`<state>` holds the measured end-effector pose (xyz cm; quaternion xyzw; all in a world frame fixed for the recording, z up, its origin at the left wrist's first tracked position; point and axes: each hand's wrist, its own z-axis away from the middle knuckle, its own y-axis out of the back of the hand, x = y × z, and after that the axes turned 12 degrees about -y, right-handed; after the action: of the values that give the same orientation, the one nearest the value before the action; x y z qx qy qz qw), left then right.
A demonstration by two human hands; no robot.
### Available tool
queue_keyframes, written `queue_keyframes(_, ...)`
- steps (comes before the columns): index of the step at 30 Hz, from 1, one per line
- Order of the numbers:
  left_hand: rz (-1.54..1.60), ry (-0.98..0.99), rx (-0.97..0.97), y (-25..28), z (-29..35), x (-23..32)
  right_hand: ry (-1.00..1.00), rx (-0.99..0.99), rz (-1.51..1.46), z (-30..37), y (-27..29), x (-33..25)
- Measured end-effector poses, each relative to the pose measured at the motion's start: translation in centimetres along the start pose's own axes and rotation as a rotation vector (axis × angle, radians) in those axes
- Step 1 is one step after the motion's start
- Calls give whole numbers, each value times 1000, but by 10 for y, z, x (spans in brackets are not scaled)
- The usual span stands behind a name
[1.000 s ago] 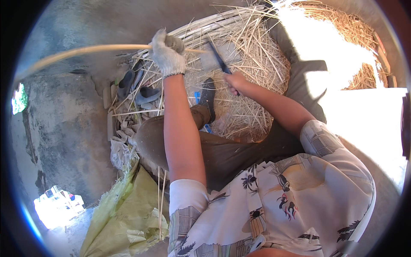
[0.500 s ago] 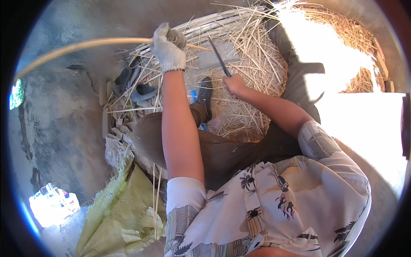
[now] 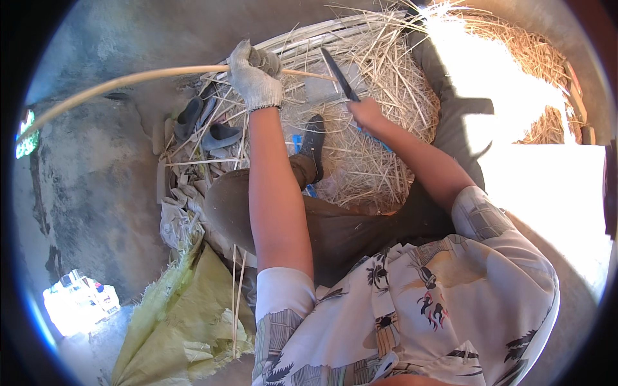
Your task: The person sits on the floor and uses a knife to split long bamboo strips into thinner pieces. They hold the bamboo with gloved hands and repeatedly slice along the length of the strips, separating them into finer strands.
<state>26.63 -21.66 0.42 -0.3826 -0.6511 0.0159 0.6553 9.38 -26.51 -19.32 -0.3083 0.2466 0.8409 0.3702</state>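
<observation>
A pale work glove covers my left hand (image 3: 255, 74), which is closed around a long, thin tan strip (image 3: 138, 76), probably split bamboo or cane. The strip bows away to the left, and its short end sticks out to the right of the fist. My bare right hand (image 3: 367, 116) grips a dark-bladed knife (image 3: 340, 74) by its handle, most of which the fingers hide. The blade points up and left, by the strip's short end; I cannot tell whether they touch.
Pale shavings and split strips (image 3: 386, 148) cover the floor around my shoe (image 3: 313, 138). A pair of grey slip-on shoes (image 3: 220, 136) lies left of them. A yellow-green woven sack (image 3: 193, 309) is at lower left. A sunlit heap of shavings (image 3: 541, 77) rises at far right.
My right hand and the knife have moved slightly right and up, and the blade shows broader. My left hand still grips the strip, a little lower in the picture.
</observation>
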Motion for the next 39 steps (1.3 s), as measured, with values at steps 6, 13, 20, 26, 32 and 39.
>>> queue_keyframes(6,-14,-25,-50,5,0,3,539,265,-405,31,29,-76)
queue_keyframes(13,13,34,-94,-3,7,-3,59,27,124,-1,13,-15)
queue_keyframes(20,-80,38,-286,-7,13,-2,700,246,-704,41,40,-83)
queue_keyframes(26,-62,203,-387,-11,13,-4,8,-87,-41,-5,28,-5)
queue_keyframes(32,-70,197,-105,11,14,-31,133,-118,-264,6,55,-42)
queue_keyframes(39,-50,85,-421,-21,11,25,210,-485,-253,17,54,-49)
